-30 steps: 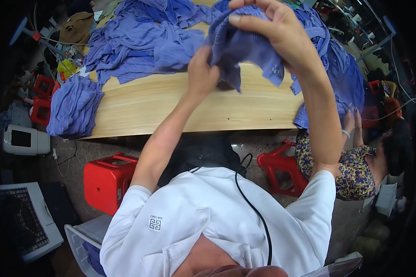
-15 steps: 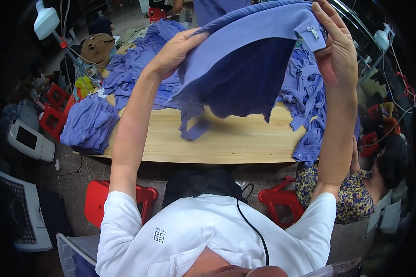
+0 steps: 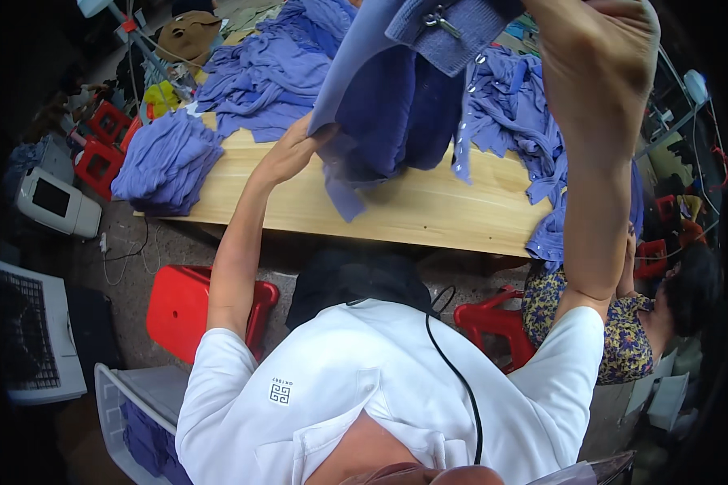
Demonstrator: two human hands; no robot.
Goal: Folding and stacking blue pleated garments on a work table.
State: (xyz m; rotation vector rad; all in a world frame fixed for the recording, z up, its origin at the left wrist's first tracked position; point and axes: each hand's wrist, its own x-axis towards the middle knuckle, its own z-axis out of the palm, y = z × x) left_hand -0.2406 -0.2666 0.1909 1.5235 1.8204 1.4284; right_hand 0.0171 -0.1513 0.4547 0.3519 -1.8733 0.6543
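A periwinkle-blue knit garment [image 3: 380, 105] hangs raised over the wooden table, its darker inside facing me. A small metal zipper pull shows on a ribbed part near the top, and a strip with several snap buttons hangs at its right side. My left hand [image 3: 289, 152] is closed on the garment's lower left edge, with the fingertips hidden behind the cloth. Up at the top right, my right hand [image 3: 603, 48] grips the garment's upper part; its fingers are partly cut off by the picture's edge.
Heaps of blue garments [image 3: 267, 81] lie on the table [image 3: 453, 214], with a folded stack [image 3: 168, 166] at its left corner. Red stools [image 3: 178, 311] stand either side of me. A person in a patterned top [image 3: 627, 339] sits at right. A crate [image 3: 137, 404] holds blue cloth.
My left hand has slid down to the garment's lower left edge. My right hand has come closer and higher, tipping the garment so the zipper pull faces me. The view has shifted slightly.
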